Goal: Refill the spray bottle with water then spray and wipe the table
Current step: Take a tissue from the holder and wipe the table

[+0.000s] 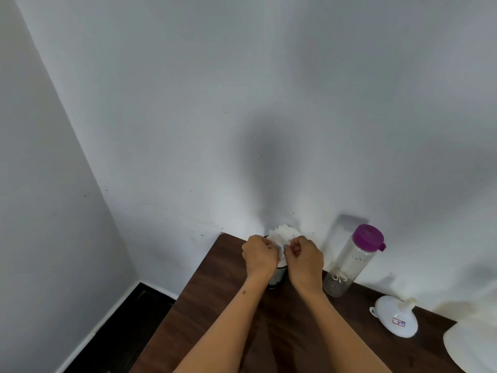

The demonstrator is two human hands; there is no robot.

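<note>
- Two forearms reach from the table's [204, 305] near edge toward its far left corner.
- Near the right edge lies a white funnel [395, 317] on its side; a pale rounded thing [473, 345] sits at the frame's edge beyond it, unclear what.
- Further back stands a clear water bottle [352, 265] with a purple lid, apparently nearly empty.
- At the far edge, the left hand [259, 255] and right hand [305, 257] both have their fingers curled, pinching white tissue [282, 235] from a dark mesh holder [278, 277].
- No spray bottle is visible, so its place cannot be told.
- My guess: wiping paper is being fetched; next, tear one sheet free cleanly while the holder stays upright.
</note>
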